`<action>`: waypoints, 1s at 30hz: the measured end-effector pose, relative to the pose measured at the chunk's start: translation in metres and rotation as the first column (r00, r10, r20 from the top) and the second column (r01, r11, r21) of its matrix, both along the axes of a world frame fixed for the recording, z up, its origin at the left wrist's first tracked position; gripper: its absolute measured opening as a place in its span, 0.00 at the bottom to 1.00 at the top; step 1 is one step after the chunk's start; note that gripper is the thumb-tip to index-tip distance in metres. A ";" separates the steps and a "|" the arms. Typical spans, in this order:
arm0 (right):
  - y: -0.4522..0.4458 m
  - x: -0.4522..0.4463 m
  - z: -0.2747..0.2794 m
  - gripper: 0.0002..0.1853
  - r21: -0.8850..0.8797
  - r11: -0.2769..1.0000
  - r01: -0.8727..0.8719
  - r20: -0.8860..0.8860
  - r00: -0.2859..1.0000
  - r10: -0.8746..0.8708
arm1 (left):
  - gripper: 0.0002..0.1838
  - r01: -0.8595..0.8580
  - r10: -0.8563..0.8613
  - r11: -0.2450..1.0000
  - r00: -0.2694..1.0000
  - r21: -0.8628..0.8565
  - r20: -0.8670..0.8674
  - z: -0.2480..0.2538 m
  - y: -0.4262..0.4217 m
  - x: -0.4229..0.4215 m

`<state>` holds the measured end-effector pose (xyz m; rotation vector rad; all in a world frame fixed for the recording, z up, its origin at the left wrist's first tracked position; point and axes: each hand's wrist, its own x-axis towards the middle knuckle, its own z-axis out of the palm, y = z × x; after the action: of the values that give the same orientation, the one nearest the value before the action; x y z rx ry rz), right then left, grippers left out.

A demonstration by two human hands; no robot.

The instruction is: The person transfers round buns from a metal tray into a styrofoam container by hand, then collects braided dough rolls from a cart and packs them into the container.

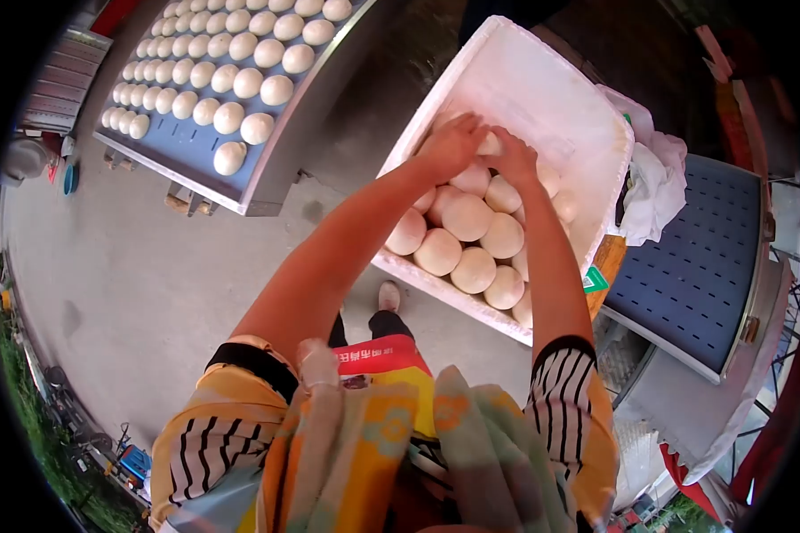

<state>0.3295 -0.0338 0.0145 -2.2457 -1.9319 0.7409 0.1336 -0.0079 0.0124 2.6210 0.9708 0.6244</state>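
Both of my hands reach into a white foam box [587, 115] that holds several round, pale dough balls [468, 218]. My left hand [453, 147] is at the upper left of the pile, its fingers bent over dough balls. Close to its right, my right hand [514, 153] curves around the pile's far side. Between the two hands a pale dough ball [489, 144] shows in part, and the fingers of both are closed about it. The undersides of my fingers are hidden.
At the upper left, a blue slotted tray [187, 147] carries rows of round dough balls. Another blue slotted tray [693, 258] stands at the right, beside a white cloth [656, 182] and a green-and-white label [594, 280]. Grey floor lies below.
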 end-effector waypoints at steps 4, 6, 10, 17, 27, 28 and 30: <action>-0.007 -0.006 -0.002 0.33 0.102 0.990 0.102 0.009 0.995 -0.103 | 0.21 -0.062 0.063 0.998 0.915 0.015 -0.398 -0.005 0.014 0.010; -0.006 -0.011 0.000 0.32 0.093 0.983 0.155 0.040 0.986 -0.160 | 0.21 -0.165 0.146 0.985 0.947 -0.042 -0.286 -0.014 0.013 0.013; -0.002 -0.043 -0.006 0.25 0.081 0.997 0.017 0.402 0.915 -0.048 | 0.20 -0.235 0.218 0.970 0.951 -0.053 -0.219 -0.013 0.011 0.016; 0.004 0.007 0.006 0.29 -0.098 0.995 -0.013 -0.288 0.958 -0.016 | 0.20 -0.235 0.239 0.971 0.965 0.053 -0.107 -0.021 0.008 0.012; -0.003 -0.049 -0.021 0.21 0.108 0.992 -0.069 0.208 0.977 0.045 | 0.34 -0.177 0.185 0.983 0.910 0.057 -0.371 -0.045 -0.004 0.009; -0.004 -0.040 -0.013 0.23 0.106 0.994 -0.037 0.076 0.997 0.029 | 0.34 -0.181 0.182 0.983 0.900 0.038 -0.397 -0.039 -0.004 0.010; -0.005 -0.024 0.003 0.30 0.155 0.985 0.080 -0.152 0.987 -0.056 | 0.35 -0.209 0.189 0.978 0.880 0.001 -0.437 -0.029 -0.003 0.010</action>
<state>0.3051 -0.0392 0.0179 -2.0882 -1.7708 0.6940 0.1440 -0.0109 -0.0163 2.6942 1.3766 0.0416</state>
